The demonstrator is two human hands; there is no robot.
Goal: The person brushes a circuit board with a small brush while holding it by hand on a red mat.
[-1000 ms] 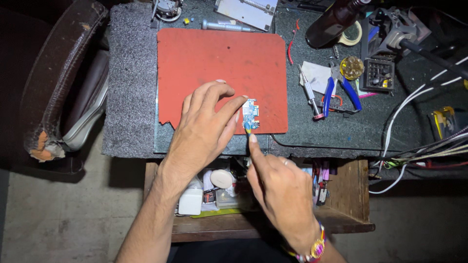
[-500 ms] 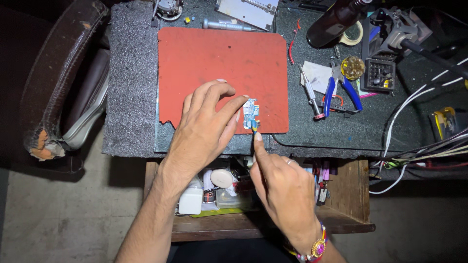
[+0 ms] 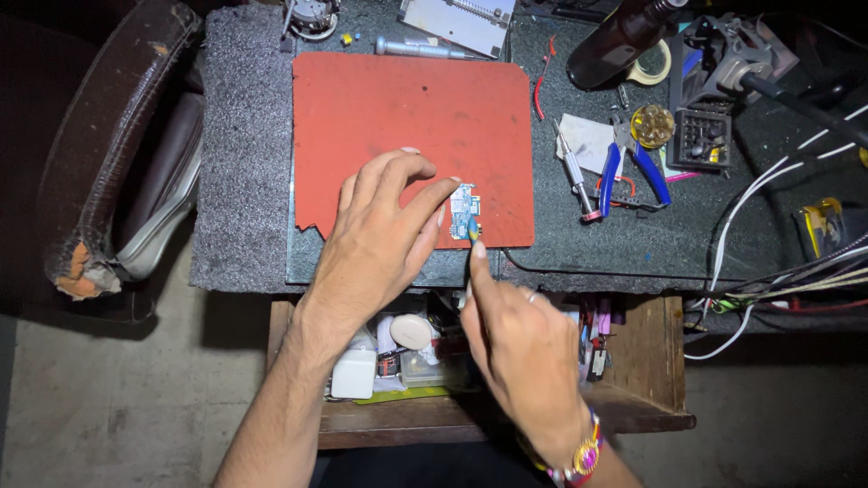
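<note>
Red rubber mat [image 3: 407, 117] covers the middle of the table [image 3: 244, 181], and the small blue-and-white circuit board [image 3: 464, 210] lies near its near right corner. The left hand [image 3: 380, 235] rests flat on the mat with fingers spread and only loosely curled; its index fingertip touches the board's left edge and pins it, gripping nothing else. The right hand [image 3: 520, 348] is closed around a thin blue-tipped tool [image 3: 472, 229], with the index finger stretched along it; the tip meets the board's near edge.

To do this well, I judge that the left fingertip should press straight down, so the board cannot skate on the mat, while staying off the parts on its face. The tool wants a shallow angle and light, short strokes, because a slip would run into the left fingers just beside it. Blue-handled pliers [image 3: 633, 163] and a screwdriver [image 3: 570, 163] lie well apart to the right, and the open drawer [image 3: 651, 361] sits below the hands.
</note>
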